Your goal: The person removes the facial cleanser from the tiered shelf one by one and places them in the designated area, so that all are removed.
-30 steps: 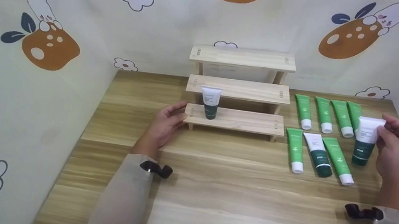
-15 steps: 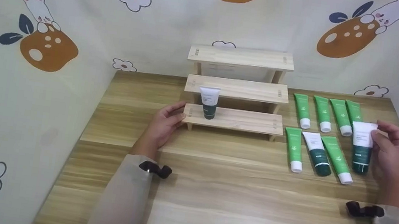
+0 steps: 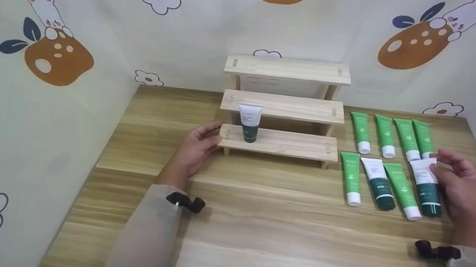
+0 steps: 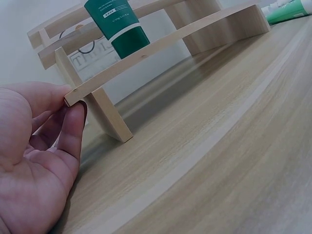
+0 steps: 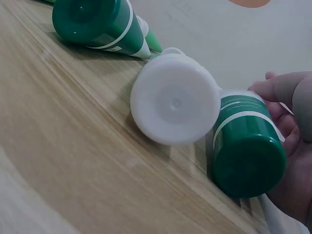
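Observation:
My left hand (image 3: pixel 196 148) pinches the left end of the lowest step of a three-tier wooden shelf (image 3: pixel 296 146); in the left wrist view the thumb lies on top and fingers beneath the board (image 4: pixel 141 56). A white and dark green squeeze tube (image 3: pixel 249 119) stands cap down on that step. At the right, my right hand (image 3: pixel 464 184) pinches the white flat end of another white and dark green tube (image 3: pixel 427 188). Its cap end (image 5: pixel 248 165) lies low at the table, beside a green tube (image 3: pixel 403 191) with a white cap (image 5: pixel 175 100).
Two rows of tubes lie right of the shelf: several green ones (image 3: pixel 360 132) behind, and a green tube (image 3: pixel 350 179) and a white and dark green tube (image 3: pixel 377 183) in front. A patterned cloth wall (image 3: pixel 196 30) stands behind the wooden table (image 3: pixel 274 241).
My right hand has moved left and down, bringing its tube from upright above the table to lying tilted at the end of the front row. The left hand has stayed on the shelf.

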The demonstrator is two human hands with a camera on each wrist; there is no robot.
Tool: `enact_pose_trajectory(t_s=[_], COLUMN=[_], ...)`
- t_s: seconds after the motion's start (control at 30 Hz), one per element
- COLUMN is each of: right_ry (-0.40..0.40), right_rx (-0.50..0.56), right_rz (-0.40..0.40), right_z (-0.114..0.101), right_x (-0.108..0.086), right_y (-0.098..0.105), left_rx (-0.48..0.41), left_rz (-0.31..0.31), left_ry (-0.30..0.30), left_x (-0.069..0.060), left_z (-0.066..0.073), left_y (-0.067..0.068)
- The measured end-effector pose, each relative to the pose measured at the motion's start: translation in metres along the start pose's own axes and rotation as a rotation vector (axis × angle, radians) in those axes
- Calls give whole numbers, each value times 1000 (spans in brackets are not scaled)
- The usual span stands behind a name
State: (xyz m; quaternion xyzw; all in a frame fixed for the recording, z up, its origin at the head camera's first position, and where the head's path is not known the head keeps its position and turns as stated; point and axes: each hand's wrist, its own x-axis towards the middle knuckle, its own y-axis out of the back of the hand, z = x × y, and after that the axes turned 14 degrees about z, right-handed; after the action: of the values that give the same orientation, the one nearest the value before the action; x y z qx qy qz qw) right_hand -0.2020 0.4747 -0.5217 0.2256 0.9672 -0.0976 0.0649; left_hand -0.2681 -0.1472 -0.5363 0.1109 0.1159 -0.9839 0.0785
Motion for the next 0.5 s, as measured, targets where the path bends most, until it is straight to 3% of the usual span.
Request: enact_pose_trajectory(t_s=[0.23, 0.5], right_ry=[-21, 23], right_rx=[-100, -202], right_rz=[-13, 13], right_z=[0, 3], right_x=[1, -1], right_y=[-1, -5], left_rx=[19, -20], left_rz=[9, -2], left_ry=[2, 0], left_x=[0, -1], left_z=[1, -2], left_y=[0, 1])
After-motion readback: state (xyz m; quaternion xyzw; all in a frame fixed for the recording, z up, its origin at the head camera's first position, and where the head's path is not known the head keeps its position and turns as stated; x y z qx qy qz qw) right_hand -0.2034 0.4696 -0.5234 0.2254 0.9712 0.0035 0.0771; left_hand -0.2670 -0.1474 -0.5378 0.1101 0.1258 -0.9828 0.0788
